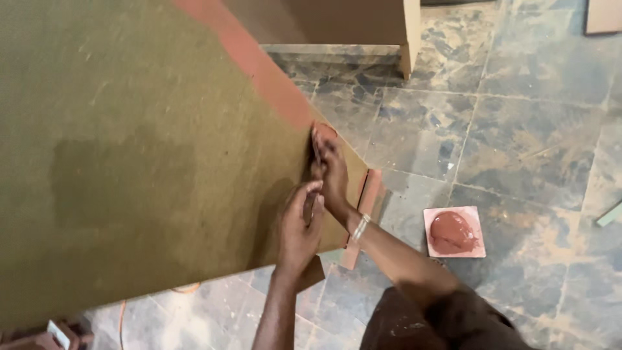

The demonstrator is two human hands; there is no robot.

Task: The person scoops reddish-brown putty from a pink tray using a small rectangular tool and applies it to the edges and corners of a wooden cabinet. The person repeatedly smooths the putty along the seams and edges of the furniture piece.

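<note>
Your right hand [330, 170] presses red putty [324, 131] onto the edge of the big olive board [142, 149], fingers closed together. Your left hand [299, 230] rests just below it, fingers curled against the board. More putty sits on a tile [455, 232] on the floor [518, 129] nearby.

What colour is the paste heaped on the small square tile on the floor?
Reddish-brown paste, clearest in the head view.

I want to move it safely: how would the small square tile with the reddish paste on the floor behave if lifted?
The tile looks flat and stiff, so it probably lifts level. The paste mound looks wet and glossy, so it may slide or smear if tilted.
</note>
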